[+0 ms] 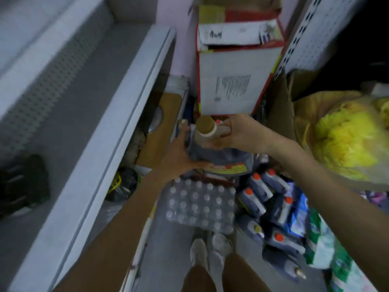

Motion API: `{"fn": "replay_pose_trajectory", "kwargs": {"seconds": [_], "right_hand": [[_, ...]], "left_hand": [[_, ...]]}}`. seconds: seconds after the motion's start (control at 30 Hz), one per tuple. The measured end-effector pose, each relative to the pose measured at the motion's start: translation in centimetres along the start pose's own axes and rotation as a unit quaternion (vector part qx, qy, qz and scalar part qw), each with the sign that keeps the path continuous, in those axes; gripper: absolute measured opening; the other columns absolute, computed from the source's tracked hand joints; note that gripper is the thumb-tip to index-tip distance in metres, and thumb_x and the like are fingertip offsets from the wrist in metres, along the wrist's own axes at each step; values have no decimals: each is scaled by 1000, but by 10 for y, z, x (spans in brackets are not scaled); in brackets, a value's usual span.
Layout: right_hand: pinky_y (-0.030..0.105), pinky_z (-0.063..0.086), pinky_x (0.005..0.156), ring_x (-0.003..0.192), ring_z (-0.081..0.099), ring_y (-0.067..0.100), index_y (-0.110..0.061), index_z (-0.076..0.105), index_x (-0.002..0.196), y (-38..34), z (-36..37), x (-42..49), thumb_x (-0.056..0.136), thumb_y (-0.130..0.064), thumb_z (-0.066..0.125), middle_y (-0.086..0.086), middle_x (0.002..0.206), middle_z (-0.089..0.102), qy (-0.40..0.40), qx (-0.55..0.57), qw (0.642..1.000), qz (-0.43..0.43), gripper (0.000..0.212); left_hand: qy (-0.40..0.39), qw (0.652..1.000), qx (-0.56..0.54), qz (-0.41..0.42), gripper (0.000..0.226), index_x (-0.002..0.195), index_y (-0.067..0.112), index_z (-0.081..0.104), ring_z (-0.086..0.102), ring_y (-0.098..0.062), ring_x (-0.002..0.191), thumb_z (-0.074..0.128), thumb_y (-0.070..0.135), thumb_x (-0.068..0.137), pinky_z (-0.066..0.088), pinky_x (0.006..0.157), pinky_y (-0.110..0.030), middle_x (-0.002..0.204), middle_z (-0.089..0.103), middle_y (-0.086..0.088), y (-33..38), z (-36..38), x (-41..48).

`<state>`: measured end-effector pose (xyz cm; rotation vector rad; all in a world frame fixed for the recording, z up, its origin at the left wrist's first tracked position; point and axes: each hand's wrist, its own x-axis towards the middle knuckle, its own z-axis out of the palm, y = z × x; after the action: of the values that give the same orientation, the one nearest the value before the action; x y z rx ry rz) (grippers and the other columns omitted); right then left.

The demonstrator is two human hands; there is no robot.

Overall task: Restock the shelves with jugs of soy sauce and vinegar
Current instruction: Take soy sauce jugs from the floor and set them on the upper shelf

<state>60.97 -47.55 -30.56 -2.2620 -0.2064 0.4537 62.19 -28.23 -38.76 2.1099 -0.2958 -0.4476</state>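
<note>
R grip: right hand (pixel 242 131) wraps its fingers round the handle (pixel 223 130) at the neck of the jug (pixel 210 152), closed tight on it and carrying the load.
L grip: left hand (pixel 179 157) is flat, fingers straight, with the palm pressed to the jug's left side and the thumb along its near face. It steadies the jug and doesn't clasp it.
Why two hands: probably because a full jug of dark liquid is heavy. The handle takes the weight, and the flat palm stops swing and can steer it sideways.
Jug position: held in the air at mid frame, over the floor stock and just right of the shelf edge (pixel 117 123), not yet on the shelf.
Pointing: tan cap (pixel 204 123) faces up toward the camera, base is down and away, and the handle is on the right.
Long axis: approx. vertical, strongly foreshortened. The red-yellow label (pixel 229 168) shows on the near face, low down.
Floor stock: more jugs (pixel 271 199), most w/ orange caps, lie tilted in a heap at right — close by for the next pick.
Nearby: wrapped pack of small bottles (pixel 200 205) sits below the held jug, a white carton (pixel 233 81) stands behind it, and a yellow bag (pixel 345 140) is at far right.
Blur: the frame is soft, so label text is unreadable — can't tell soy from vinegar.
</note>
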Motion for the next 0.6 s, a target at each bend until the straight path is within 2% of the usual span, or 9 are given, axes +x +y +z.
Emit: {"fn": "replay_pose_trajectory", "kwargs": {"seconds": [0.1,0.2,0.27,0.3,0.33,0.4,0.43,0.5,0.6], "right_hand": [[27,29,51,39,37,6,-9,45,49,-69,-38,-15,76,-47,74,-10,41,39,37,-3,997,-65,55],[25,26,50,43,35,6,-4,42,52,-131,-72,-30,78,-44,74,-1,46,39,92,17,987,-133,57],[26,26,49,47,37,10,-2,48,59,-172,-92,-42,77,-43,73,9,54,39,122,55,978,-159,51],[25,27,48,47,37,11,-3,50,61,-193,-101,-48,75,-44,73,9,54,40,135,78,973,-169,48],[23,27,46,45,37,9,-5,50,61,-213,-109,-56,72,-46,71,6,52,41,144,97,967,-185,47],[19,26,41,39,35,7,-5,50,61,-254,-120,-67,67,-50,69,0,46,39,164,117,955,-219,49],[20,26,41,40,33,7,-6,49,61,-274,-124,-72,66,-52,69,-2,46,36,172,121,948,-237,50],[26,25,47,43,31,12,-16,39,54,-310,-130,-78,71,-53,73,-3,47,33,186,126,935,-275,53],[27,24,48,44,31,16,-25,31,48,-361,-138,-89,76,-56,71,-6,44,32,199,96,925,-310,58]], "left_hand": [[27,998,-64,1,117,143,26,34,56,-5,116,89,55,45,45,102,-33,130,57,9,41,-36,-17],[87,986,-139,34,94,137,20,42,60,8,97,91,33,58,50,87,-24,119,62,11,84,-69,-39],[116,976,-177,55,106,139,5,41,58,2,96,92,40,52,51,79,-20,135,54,-7,115,-85,-55],[126,968,-205,68,112,135,-1,44,59,-3,99,93,46,45,52,78,-21,137,51,-12,127,-92,-62],[131,959,-238,77,104,128,-2,51,63,-7,96,94,40,43,54,75,-22,131,57,-15,137,-100,-68],[147,946,-274,96,70,110,9,62,70,-11,82,92,17,47,54,64,-18,99,74,-4,160,-117,-85],[157,938,-288,114,62,104,12,62,71,-10,77,89,13,49,53,61,-17,87,76,3,171,-125,-92],[183,913,-325,164,63,104,12,61,72,-10,77,86,17,46,54,62,-19,82,75,6,194,-139,-109],[229,868,-382,220,81,111,7,59,72,-18,82,86,33,39,56,64,-25,89,75,-2,225,-154,-130]]}}
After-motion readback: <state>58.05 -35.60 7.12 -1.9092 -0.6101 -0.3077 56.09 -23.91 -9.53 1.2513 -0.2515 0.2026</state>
